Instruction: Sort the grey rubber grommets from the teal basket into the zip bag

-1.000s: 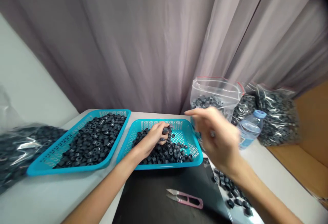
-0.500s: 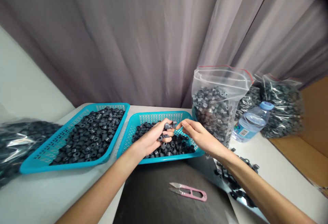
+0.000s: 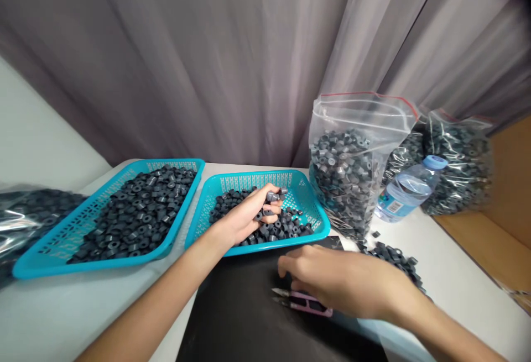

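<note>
Two baskets sit at ten and twelve o'clock from me; above the latter, my left grip curls round several dark rings. Half-curled over one pair of pink snips, my right grip has a hold I can't tell.

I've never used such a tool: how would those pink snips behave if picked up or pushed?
The pink snips look light, as their slim frame has open gaps. Their blades, apart at the tips, would probably close when squeezed. Flat on the black sheet, they should slide, not roll.
</note>
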Demonstrator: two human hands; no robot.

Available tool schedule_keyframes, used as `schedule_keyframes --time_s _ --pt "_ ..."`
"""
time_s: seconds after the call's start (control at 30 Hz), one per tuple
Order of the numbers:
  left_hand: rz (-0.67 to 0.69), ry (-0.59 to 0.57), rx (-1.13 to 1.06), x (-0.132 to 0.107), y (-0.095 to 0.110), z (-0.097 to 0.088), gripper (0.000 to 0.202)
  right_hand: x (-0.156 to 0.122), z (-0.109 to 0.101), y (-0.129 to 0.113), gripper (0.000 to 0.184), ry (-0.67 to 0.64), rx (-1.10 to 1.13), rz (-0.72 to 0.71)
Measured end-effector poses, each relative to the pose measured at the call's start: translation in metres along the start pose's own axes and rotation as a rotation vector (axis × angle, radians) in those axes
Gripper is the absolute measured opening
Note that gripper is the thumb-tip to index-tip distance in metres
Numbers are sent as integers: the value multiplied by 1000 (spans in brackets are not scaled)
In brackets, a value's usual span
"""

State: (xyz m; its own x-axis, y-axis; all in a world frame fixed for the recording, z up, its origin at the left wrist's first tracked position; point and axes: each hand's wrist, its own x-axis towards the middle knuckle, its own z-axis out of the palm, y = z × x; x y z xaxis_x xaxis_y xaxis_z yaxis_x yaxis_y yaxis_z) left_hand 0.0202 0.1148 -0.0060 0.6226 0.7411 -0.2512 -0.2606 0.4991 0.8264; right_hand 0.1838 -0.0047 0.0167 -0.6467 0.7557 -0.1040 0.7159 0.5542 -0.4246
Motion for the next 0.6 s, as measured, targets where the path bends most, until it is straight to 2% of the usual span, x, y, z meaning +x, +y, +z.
schedule_keyframes --time_s 0.1,0.2,0.23,0.3,0.37,0.43,0.47,0.53,0.6 --pt "-13 -1 -2 0 -1 1 21 6 15 -8 33 -47 -187 29" --pt "-30 -11 -7 0 0 1 22 6 9 -9 16 40 -157 44" --pt "-39 -15 -9 0 0 1 22 6 4 -7 18 91 -150 57" --pt "-56 -21 -11 -1 0 0 23 9 -6 1 31 252 -145 93" --pt "-55 -15 -12 -1 -1 0 22 16 -11 12 37 499 -105 127" --pt "-42 0 -14 -2 -2 -1 20 28 -9 27 33 743 3 112" --pt "-37 8 -17 -2 -3 -1 19 35 -5 34 30 809 76 72" --pt "-38 18 -27 -2 -3 -2 20 46 3 49 34 795 260 -26" --pt "-57 17 -43 -2 -3 -1 22 53 10 61 30 757 428 -78"
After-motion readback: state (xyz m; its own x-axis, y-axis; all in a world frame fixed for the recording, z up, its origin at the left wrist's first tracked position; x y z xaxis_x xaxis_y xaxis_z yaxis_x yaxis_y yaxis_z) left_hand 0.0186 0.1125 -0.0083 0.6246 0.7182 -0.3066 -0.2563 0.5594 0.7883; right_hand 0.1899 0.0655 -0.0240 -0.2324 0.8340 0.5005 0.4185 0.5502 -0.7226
